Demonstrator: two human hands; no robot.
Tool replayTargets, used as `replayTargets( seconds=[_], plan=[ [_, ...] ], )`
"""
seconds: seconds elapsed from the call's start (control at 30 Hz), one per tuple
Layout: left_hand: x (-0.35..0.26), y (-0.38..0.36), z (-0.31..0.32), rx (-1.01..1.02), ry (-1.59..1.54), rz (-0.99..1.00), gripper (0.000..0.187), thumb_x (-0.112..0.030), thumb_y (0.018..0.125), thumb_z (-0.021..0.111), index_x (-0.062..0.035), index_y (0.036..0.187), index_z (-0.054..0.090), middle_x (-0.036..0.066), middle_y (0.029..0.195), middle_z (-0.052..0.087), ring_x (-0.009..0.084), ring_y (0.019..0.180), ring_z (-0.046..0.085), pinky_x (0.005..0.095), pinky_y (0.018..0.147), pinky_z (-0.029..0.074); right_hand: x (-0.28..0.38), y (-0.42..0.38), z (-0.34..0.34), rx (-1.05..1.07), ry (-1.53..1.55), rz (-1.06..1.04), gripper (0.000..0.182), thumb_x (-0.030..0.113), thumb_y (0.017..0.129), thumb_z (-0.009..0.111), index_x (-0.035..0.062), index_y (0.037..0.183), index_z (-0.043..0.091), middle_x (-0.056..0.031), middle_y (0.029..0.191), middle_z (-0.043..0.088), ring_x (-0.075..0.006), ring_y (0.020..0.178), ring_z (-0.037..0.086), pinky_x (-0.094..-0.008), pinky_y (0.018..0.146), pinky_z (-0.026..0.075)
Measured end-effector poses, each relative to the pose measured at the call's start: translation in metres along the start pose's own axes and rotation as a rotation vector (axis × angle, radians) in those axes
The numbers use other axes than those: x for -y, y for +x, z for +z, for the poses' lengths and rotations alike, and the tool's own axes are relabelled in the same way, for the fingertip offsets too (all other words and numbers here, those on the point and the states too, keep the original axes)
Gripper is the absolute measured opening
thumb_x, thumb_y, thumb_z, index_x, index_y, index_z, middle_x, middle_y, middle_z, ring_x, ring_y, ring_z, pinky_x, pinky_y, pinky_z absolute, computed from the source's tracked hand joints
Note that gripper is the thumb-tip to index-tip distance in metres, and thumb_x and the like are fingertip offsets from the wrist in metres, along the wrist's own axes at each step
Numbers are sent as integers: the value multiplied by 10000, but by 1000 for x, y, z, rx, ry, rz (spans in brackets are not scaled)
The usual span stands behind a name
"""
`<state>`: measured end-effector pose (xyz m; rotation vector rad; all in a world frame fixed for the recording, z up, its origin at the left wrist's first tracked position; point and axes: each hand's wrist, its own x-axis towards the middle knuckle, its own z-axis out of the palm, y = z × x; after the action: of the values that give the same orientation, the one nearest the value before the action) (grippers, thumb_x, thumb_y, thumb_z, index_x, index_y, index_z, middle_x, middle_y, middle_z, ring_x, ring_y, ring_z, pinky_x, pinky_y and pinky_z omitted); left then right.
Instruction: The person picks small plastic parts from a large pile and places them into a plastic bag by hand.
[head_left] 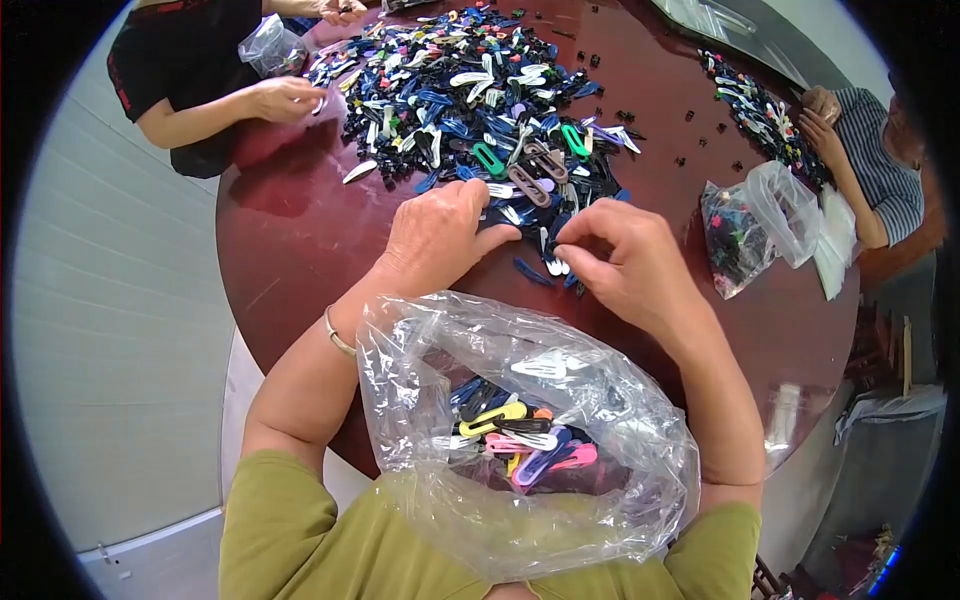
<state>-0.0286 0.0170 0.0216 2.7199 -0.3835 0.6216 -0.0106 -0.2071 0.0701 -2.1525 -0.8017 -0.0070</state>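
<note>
A large heap of snap hair clips [490,75] in navy, white, black and brighter colours covers the middle of the table. My left hand [437,228] rests at the heap's near edge, thumb stretched out apart from the fingers, with no clip visible in it. Thumb and forefinger of my right hand [630,260] pinch together on a dark hair clip [557,247], beside white clips at the heap's front; the fingertips partly hide it. Between my forearms a clear plastic bag [400,390] gapes open, with mixed clips [525,435] inside.
The round dark-red table [290,270] carries small black claw clips [690,140] at right. Another person's hand [285,98] is at the heap's left side. At right, a person in stripes [875,140] sits by a second heap [750,110] and a filled plastic bag [745,225].
</note>
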Motion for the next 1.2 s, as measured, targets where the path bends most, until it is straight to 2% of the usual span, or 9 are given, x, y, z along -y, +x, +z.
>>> replayTargets(
  seconds=[0.2,0.4,0.5,0.7,0.73,0.97,1.0,1.07,1.2],
  plan=[
    [0,2,-1,-17,-64,20,363,-335,744,786,-54,873,595,99,757,643,272,677,643,364,593,506,0,-7,26,46,-368,-124,253,258,732,762,55,809,632,-78,829,600,-280,728,644,-394,614,527],
    [-4,7,-9,-171,-40,94,390,-268,751,782,-19,1002,617,153,1037,634,318,938,628,385,765,518,-13,-5,31,70,-405,-137,194,219,768,725,49,789,634,-84,823,601,-285,728,644,-402,616,524],
    [0,10,-4,-186,-9,187,446,-252,767,764,-26,1123,615,177,1208,590,345,1086,585,386,864,505,-11,-3,24,67,-272,-57,175,201,778,704,34,768,653,-109,800,628,-294,734,644,-389,614,515],
    [0,3,9,-86,37,234,393,-238,785,742,-60,1121,642,177,1248,591,317,1095,608,375,882,520,-6,5,0,-47,347,219,173,151,812,716,-14,786,672,-36,698,651,-111,580,574,-274,544,460],
    [-1,3,9,-88,37,243,382,-237,784,743,-63,1109,646,172,1234,600,312,1075,619,373,872,525,-10,6,-2,-62,485,199,166,134,834,721,-21,807,667,12,689,624,-37,594,519,-218,528,427],
    [-8,1,7,-124,-22,265,280,-219,782,746,-75,1011,674,135,1145,653,271,948,674,347,779,559,66,-15,-52,131,712,297,117,83,814,733,-6,849,665,9,690,631,-40,593,546,-193,504,407],
    [-8,0,7,-128,-51,258,262,-214,782,746,-76,994,679,129,1133,658,266,933,678,344,766,562,65,-18,-51,156,610,43,134,66,760,760,-6,801,656,-6,673,619,-58,557,527,-204,482,375],
    [-8,1,6,-135,-51,262,238,-205,782,745,-75,972,685,119,1126,662,259,923,680,340,755,563,79,-25,-54,252,470,-203,170,30,653,810,-5,729,663,-74,669,636,-132,538,565,-246,460,375],
    [-8,1,5,-118,-38,256,259,-208,777,750,-67,983,683,123,1148,652,269,945,673,344,771,558,85,-34,-44,263,258,-363,153,10,666,792,22,774,684,-79,715,664,-176,582,620,-265,498,439]
  ],
)
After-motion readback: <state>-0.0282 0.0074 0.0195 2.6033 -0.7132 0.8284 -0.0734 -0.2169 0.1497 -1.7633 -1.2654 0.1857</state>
